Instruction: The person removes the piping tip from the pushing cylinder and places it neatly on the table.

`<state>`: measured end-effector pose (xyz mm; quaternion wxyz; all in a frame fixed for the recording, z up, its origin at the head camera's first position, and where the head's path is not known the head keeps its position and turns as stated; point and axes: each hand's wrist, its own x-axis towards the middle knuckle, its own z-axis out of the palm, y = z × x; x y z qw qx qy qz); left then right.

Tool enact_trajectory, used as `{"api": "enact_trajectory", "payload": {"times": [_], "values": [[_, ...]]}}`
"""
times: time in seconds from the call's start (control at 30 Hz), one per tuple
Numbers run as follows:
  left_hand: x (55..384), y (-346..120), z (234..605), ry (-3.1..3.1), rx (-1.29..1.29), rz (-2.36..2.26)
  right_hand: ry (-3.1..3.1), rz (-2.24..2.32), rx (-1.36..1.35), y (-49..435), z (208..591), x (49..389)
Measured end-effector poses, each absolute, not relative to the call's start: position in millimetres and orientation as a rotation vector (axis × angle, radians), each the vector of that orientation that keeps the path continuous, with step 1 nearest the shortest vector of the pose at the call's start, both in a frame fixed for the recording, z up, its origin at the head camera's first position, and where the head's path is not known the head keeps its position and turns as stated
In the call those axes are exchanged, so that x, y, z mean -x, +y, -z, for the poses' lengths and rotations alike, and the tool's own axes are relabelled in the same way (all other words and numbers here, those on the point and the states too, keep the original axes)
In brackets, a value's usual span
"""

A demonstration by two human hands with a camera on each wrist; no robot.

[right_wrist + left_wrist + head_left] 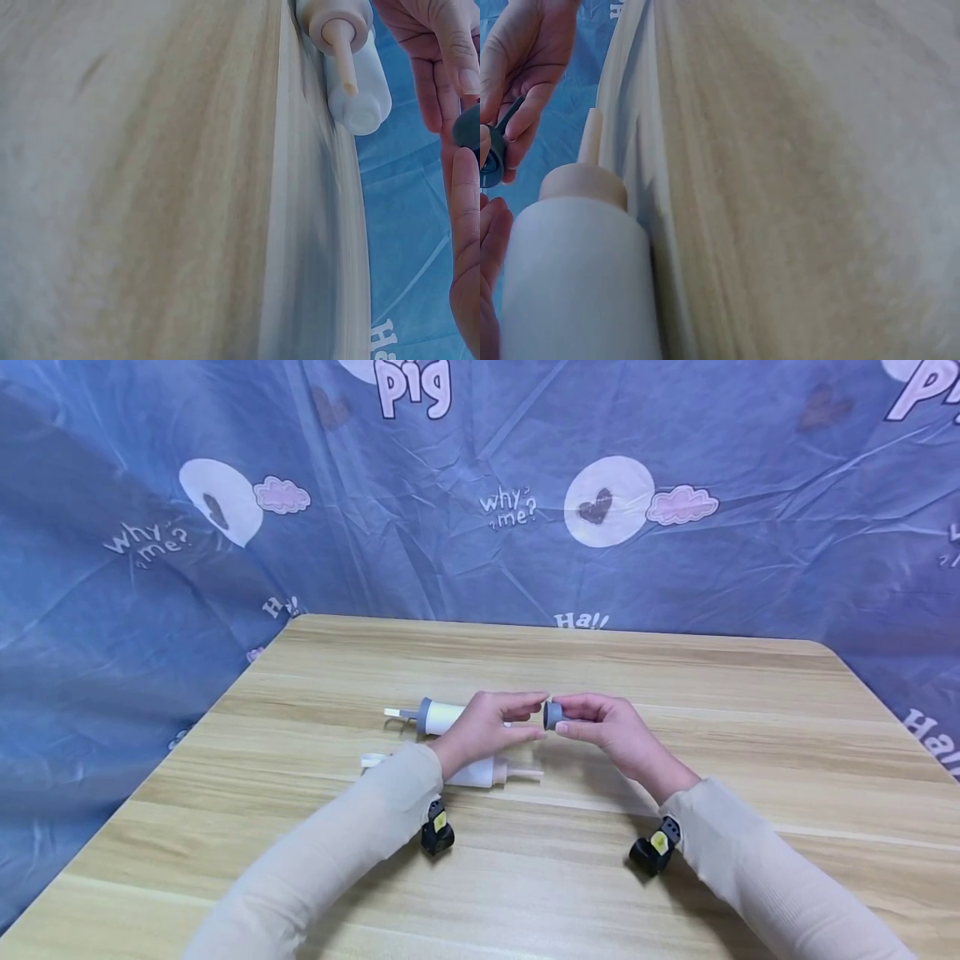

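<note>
In the head view my right hand (611, 722) pinches a dark grey cap (553, 715) between thumb and fingers, its round mouth facing left. A thin stem on the cap (493, 161) shows in the left wrist view. My left hand (495, 720) faces it, thumb and fingers spread apart and fairly straight, fingertips close to the cap's rim; whether they touch it I cannot tell. Beyond the left hand lies a white cylinder with a grey collar (426, 717). A second white cylinder (474, 774) lies nearer, partly under the left forearm, with a pale pinkish nozzle cap (339, 34) pointing right.
Both cylinders lie on their sides on the wood-grain table (540, 877). From the far one's left end a grey rod with a white tip (400, 713) sticks out. A blue printed cloth (465, 552) hangs behind the table. Each wrist wears a small black camera (437, 831).
</note>
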<state>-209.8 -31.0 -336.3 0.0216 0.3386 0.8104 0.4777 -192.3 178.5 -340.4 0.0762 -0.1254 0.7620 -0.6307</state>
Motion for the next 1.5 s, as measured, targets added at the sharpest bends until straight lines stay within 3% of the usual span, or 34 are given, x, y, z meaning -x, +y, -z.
{"api": "enact_trajectory", "payload": {"times": [0.77,1.5], "values": [[207.7,-31.8,340.5,2.517,-1.110,-1.523,2.326,1.879,0.421,171.2,338.6,185.5],[210.2,-36.1,337.6,2.577,-1.060,-1.606,2.168,1.965,0.249,189.3,342.8,186.3]]}}
